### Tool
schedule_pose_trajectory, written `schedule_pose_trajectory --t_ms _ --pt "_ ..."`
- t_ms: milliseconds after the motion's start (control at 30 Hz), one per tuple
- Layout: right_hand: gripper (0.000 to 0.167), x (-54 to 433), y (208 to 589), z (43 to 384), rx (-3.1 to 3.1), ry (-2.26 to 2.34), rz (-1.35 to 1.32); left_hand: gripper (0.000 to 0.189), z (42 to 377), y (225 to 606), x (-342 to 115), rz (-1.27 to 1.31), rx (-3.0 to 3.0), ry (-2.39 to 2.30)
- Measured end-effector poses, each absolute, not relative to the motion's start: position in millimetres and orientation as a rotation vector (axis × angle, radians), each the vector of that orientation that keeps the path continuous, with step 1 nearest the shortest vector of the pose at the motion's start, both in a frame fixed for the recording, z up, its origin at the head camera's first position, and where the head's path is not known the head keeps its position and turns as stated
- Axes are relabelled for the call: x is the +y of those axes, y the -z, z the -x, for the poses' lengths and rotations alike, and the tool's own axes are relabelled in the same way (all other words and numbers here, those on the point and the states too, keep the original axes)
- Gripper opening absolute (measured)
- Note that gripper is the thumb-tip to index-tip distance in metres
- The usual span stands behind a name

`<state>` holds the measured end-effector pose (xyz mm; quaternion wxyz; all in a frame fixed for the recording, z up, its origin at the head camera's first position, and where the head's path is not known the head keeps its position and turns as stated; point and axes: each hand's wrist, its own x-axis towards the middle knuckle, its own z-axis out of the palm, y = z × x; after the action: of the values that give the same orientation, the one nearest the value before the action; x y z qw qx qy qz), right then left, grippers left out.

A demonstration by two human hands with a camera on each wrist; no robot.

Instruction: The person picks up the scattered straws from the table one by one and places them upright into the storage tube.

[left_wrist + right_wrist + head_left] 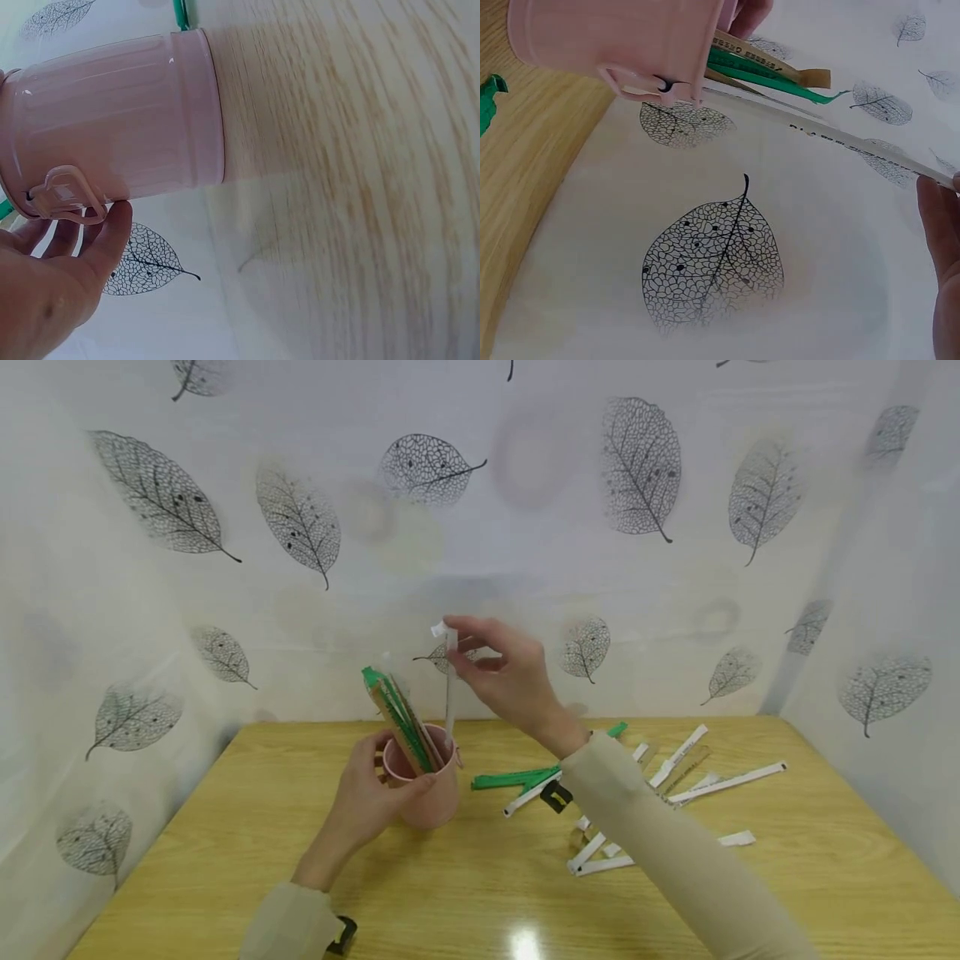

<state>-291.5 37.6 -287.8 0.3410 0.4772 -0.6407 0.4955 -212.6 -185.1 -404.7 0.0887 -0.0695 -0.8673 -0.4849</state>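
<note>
A small pink metal bucket [429, 797] stands on the table. My left hand [367, 789] grips it from the left, thumb near the front of the rim; in the left wrist view its fingers rest by the wire handle [96, 214]. Green and brown slim wrapped sticks [405, 722] lean to the left inside the bucket. Above the rim, my right hand [510, 672] pinches the top of a long white paper-wrapped stick [450, 702]. Its lower end is inside the bucket, along the right side. Printed letters run along this stick in the right wrist view.
To the right of the bucket lies a loose pile of white wrapped sticks [726, 783], with brown ones and green ones [513, 779] among them. My right forearm passes over part of this pile. A leaf-patterned curtain [525, 552] surrounds the wooden table [480, 893] at back and sides.
</note>
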Motion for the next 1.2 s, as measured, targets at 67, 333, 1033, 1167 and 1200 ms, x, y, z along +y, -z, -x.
schedule_pose_trajectory --t_ms 67,333,1033,1167,1200 --pt "0.037 36 292 293 -1.685 -1.283 -1.252 0.087 212 405 -185 0.206 -2.582 1.443" --pt "0.038 32 315 299 -1.741 -1.344 -1.223 0.087 211 403 -185 0.203 -2.587 1.444" --pt "0.046 22 359 304 -1.955 -1.265 -1.253 0.086 211 405 -185 0.210 -2.578 1.468" --pt "0.044 21 362 304 -1.949 -1.262 -1.252 0.086 211 404 -185 0.218 -2.569 1.470" --pt "0.044 22 363 304 -1.949 -1.263 -1.252 0.086 211 404 -185 0.219 -2.567 1.470"
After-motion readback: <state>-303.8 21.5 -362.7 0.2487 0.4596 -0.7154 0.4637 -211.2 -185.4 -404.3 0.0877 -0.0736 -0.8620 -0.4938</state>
